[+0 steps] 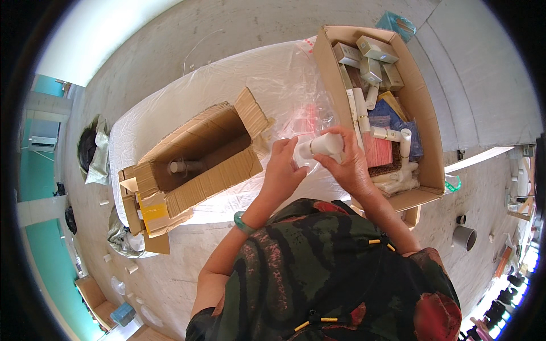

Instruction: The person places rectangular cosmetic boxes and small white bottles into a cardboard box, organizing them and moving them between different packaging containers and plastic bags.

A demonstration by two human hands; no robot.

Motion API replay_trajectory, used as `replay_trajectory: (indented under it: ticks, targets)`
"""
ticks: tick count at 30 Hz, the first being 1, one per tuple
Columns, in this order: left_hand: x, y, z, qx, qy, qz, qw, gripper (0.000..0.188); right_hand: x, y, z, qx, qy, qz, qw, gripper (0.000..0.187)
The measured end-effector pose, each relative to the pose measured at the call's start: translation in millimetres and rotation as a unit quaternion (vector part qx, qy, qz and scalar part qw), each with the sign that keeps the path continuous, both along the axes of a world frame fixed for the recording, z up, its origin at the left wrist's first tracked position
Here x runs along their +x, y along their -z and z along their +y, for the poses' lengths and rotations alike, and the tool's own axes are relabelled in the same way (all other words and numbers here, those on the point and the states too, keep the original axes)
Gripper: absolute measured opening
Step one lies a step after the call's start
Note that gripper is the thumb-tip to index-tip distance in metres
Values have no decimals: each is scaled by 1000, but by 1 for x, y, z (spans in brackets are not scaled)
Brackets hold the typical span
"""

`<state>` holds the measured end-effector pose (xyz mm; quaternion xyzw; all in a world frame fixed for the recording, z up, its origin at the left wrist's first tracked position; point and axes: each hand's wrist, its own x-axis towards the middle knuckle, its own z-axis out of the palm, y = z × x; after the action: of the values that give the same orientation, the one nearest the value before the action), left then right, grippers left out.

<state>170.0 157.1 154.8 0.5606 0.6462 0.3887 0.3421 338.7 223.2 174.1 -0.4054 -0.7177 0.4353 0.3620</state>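
Between my hands, over the covered table, is a white cylindrical bottle [328,145] with a thin gold band. My right hand [348,165] grips its wider white end, thumb below and fingers over the top. On the other end, my left hand [284,173] closes its fingers around a pale, partly see-through part; I cannot tell whether that is clear plastic wrap or the bottle itself. To the left stands an open cardboard box [199,133] with a small white-ended bottle [178,167] lying inside. A larger open carton [427,133] stands just right of my right hand.
The large carton holds silvery small boxes [377,49], several white tubes, pink packs [379,152] and plastic bags. Wrinkled clear plastic [227,74] covers the table. A sack [98,149] sits on the floor at left; a grey pipe piece [464,238] lies at right.
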Motion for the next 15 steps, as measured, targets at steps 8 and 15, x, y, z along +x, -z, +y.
replay_trajectory:
  ticks: [8,15]
  targets:
    - [11,-4,-3,14,44,-131,990,62,-1,25,-4,133,-30,-109,985,49]
    - [5,3,-5,-24,46,-184,982,63,15,26,4,109,-74,-132,982,57]
